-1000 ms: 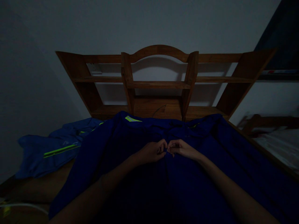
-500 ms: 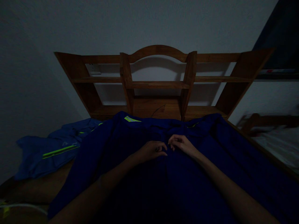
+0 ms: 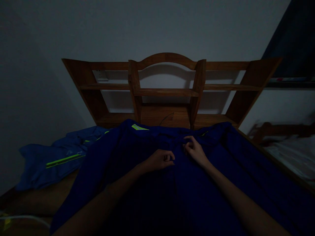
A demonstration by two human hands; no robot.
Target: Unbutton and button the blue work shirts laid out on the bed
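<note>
A dark blue jacket with a bright yellow-green trim patch lies spread out in front of me, a seam running down its middle. My left hand is over the jacket just left of that seam, its fingers curled and thumb and forefinger bent towards each other. Anything between their tips is too dark to make out. To the right of the seam, higher up near the collar area, is my right hand. Its forefinger reaches out apart from the other bent fingers, and nothing shows in it.
Behind the jacket stands a wooden headboard with open shelves against the pale wall. A lighter blue garment with yellow-green stripes lies at the left. A white cable curves at lower left. Whitish fabric is at the right edge.
My right hand has moved right and slightly up, away from my left, and its forefinger has straightened. My left hand has barely moved. The view has tilted up slightly.
</note>
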